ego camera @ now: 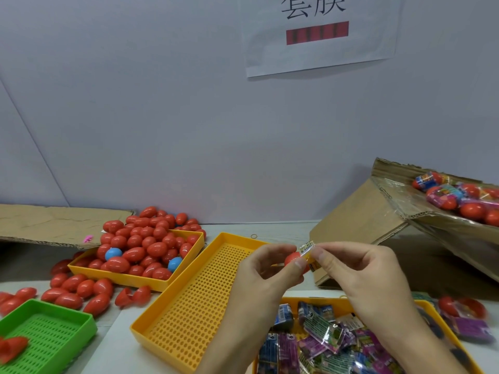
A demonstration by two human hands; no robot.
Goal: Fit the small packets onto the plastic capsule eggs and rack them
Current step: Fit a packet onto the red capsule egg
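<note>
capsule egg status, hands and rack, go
Left hand and right hand both pinch packet over red capsule egg. Sleeve partway on. Perforated yellow tray below, no eggs racked. Nothing in the way.

- egg (292,258): red plastic capsule, held up over the far end of the rack, mostly hidden by fingers; only its rounded left side shows
- packet (307,248): small, clear with yellow print and a barcode-like strip; sits against the egg's right end, its top edge sticking up above the fingertips
- rack (189,306): long yellow tray with a perforated floor, lying diagonally on the table
- loose eggs (145,249): mostly red, two blue; heaped in a yellow tray at left and spilling onto the table around it
- packets (324,336): purple, blue and green; piled in a yellow tray at the bottom right
</note>
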